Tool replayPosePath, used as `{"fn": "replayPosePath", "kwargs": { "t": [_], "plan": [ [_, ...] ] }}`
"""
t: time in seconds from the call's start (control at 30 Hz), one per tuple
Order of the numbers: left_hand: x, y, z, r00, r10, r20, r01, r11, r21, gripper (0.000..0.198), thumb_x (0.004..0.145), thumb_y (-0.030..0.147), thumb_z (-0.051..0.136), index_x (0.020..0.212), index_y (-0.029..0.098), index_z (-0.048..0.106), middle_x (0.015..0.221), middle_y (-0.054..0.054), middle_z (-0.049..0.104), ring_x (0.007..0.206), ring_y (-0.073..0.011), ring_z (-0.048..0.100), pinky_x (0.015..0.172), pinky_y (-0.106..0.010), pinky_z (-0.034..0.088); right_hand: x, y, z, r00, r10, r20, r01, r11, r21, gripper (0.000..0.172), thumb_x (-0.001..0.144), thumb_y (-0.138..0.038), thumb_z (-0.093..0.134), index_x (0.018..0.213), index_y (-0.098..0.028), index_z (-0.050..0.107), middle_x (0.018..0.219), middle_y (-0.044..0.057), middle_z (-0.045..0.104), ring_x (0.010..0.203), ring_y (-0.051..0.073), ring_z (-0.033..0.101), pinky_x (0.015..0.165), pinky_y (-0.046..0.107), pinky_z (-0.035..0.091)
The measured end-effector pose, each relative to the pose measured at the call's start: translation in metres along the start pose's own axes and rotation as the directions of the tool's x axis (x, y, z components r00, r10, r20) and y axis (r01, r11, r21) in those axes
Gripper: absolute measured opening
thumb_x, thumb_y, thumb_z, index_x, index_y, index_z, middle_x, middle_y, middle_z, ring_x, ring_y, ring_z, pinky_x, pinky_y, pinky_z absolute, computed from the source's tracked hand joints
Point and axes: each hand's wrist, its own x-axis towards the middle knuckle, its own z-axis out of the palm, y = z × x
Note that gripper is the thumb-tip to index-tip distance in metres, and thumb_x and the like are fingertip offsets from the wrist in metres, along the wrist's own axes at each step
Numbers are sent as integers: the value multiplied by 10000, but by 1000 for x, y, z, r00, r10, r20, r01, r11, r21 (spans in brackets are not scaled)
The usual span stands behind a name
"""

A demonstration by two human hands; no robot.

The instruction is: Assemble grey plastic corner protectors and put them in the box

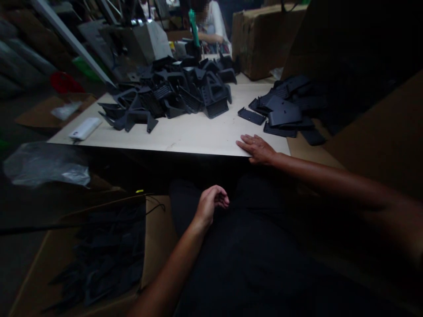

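My right hand [258, 149] lies flat on the front edge of the pale tabletop [198, 138], fingers stretched out and holding nothing. Just beyond it is a pile of flat dark plastic panels [284, 112], with one small panel [251, 116] lying apart at its left. My left hand [213, 202] hovers above my lap, below the table edge; its fingers curl loosely with a gap to the thumb, and nothing shows in them. A large heap of dark plastic brackets [175, 90] covers the back middle of the table.
A white rectangular device [85, 128] lies at the table's left end. Down on the left, an open carton [160, 237] holds many dark parts. Clear plastic bags [46, 165] lie beside it. A closed carton [264, 42] stands behind; another person [214, 26] sits beyond the heap.
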Motion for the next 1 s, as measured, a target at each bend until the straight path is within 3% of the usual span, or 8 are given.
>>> {"fn": "replayPosePath", "kwargs": {
  "t": [0.2, 0.47, 0.73, 1.0],
  "plan": [
    [4, 21, 28, 995, -9, 99, -4, 992, 130, 245, 825, 383, 564, 766, 161, 648, 632, -40, 687, 555, -155, 633, 558, -247, 492, 0, 2, 4, 1000, -2, -25, 4, 999, 50, 956, 762, -183, 759, 1632, -141, 363, 1704, 246, 275, 1564, 409, 279, 1236, 604, 207],
    [32, 36, 50, 976, -6, 218, -36, 982, 187, 272, 851, 416, 580, 781, 164, 653, 635, -39, 699, 550, -158, 633, 566, -259, 504, 1, 1, 2, 999, 15, -28, -13, 996, 88, 946, 761, -152, 757, 1623, -132, 368, 1701, 259, 269, 1571, 415, 255, 1244, 622, 156],
    [51, 30, 28, 972, -86, 217, 51, 985, 162, 258, 839, 408, 572, 775, 168, 644, 615, -38, 685, 535, -164, 625, 554, -266, 496, 1, 0, 5, 999, 34, -38, -28, 990, 139, 966, 747, -128, 755, 1631, -159, 366, 1723, 234, 226, 1587, 391, 227, 1263, 607, 119],
    [80, 46, -5, 988, -77, 132, 66, 994, 87, 333, 863, 497, 587, 789, 175, 626, 625, -34, 679, 538, -157, 614, 547, -262, 479, 1, -2, 5, 997, 52, -55, -42, 986, 164, 1012, 679, -106, 747, 1626, -173, 397, 1720, 220, 248, 1588, 360, 253, 1285, 559, 105]
  ]
}}
